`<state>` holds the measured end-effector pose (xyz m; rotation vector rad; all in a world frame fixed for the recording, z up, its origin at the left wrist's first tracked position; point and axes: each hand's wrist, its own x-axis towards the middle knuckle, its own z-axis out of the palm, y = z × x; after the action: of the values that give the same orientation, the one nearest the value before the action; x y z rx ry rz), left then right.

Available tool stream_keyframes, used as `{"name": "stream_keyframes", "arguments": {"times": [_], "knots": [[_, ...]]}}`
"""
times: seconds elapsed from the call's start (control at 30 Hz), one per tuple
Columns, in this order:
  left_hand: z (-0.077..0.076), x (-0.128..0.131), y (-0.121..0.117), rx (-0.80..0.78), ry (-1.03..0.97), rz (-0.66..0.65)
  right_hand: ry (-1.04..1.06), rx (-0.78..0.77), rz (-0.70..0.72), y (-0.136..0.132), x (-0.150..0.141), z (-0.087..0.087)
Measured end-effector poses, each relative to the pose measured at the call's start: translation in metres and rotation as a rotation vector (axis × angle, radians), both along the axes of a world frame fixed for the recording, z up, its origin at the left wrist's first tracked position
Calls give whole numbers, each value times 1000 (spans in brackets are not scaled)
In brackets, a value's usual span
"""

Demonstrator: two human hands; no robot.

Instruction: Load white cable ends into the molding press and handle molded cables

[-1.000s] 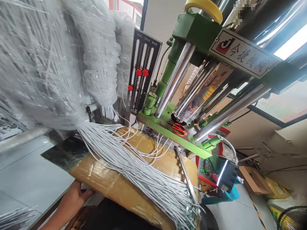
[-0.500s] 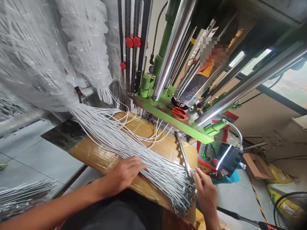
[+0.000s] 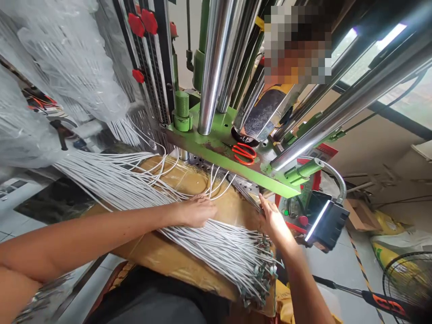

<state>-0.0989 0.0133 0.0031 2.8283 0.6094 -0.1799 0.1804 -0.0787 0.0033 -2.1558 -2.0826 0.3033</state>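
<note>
My left hand (image 3: 201,210) is closed over the white cables (image 3: 229,243) that loop out of the machine, its fingertips partly hidden. Below it, a thick bundle of the same cables lies across the cardboard-covered table, with small dark green and metal ends (image 3: 258,279) gathered at the right. My right hand (image 3: 272,218) grips the near end of a narrow metal bar (image 3: 249,195). The bar's far end reaches the metal plate under the green press platform (image 3: 216,155).
Red-handled scissors (image 3: 245,153) lie on the green platform. Plastic-wrapped cable bundles (image 3: 70,67) hang at the left. A black lamp (image 3: 327,220) stands at the right near a control box. Another person, partly blurred, is behind the press columns. Cardboard (image 3: 189,256) covers the table.
My left hand has moved up from the bundle to the looped cables and closed. My right hand has pushed the metal bar forward toward the press. The view has shifted.
</note>
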Motion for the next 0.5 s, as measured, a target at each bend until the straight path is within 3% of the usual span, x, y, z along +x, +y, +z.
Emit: {"name": "stream_keyframes", "arguments": {"times": [0.13, 0.2, 0.3, 0.5], "knots": [[5, 5, 11, -100, 48, -7, 63, -1, 34, 24, 17, 0], [8, 3, 15, -242, 23, 45, 92, 7, 49, 24, 12, 3], [12, -1, 24, -480, 0, 108, 161, 14, 82, 14, -16, 13], [24, -10, 38, -680, -5, 56, 508, -141, 160, -3, -89, 29]]}}
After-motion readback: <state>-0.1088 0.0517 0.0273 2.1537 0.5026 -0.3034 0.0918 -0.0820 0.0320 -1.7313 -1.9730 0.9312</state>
